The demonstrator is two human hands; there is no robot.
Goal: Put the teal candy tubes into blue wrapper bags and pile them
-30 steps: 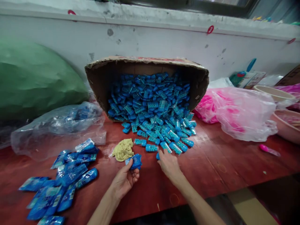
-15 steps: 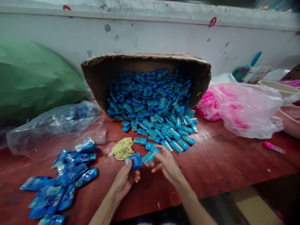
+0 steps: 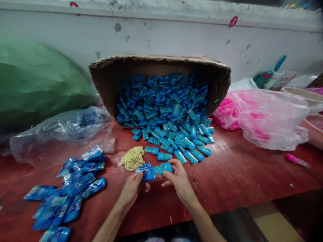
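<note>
My left hand (image 3: 133, 186) pinches a blue printed sleeve (image 3: 148, 173) between thumb and fingers. From the right, my right hand (image 3: 178, 178) grips the blue cap of a small clear bottle (image 3: 161, 168) full of turquoise beads. The bottle's clear end meets the sleeve's open end; how far inside it reaches, I cannot tell. Just behind them lies a crumpled yellow cloth (image 3: 133, 158). A cardboard box (image 3: 98, 77) on its side spills a heap of similar bottles (image 3: 164, 107) onto the red table (image 3: 227, 178).
Bottles in blue sleeves (image 3: 75, 183) are piled at the left, before a clear plastic bag (image 3: 63, 127). A big green sack (image 3: 42, 80) stands behind. To the right are a pink-filled plastic bag (image 3: 270, 117), a pink spoon-like item (image 3: 297, 160) and tubs (image 3: 315, 131).
My right hand has turned the bottle level and brought its clear end against the sleeve. My left hand keeps hold of the sleeve, which now lies in line with the bottle.
</note>
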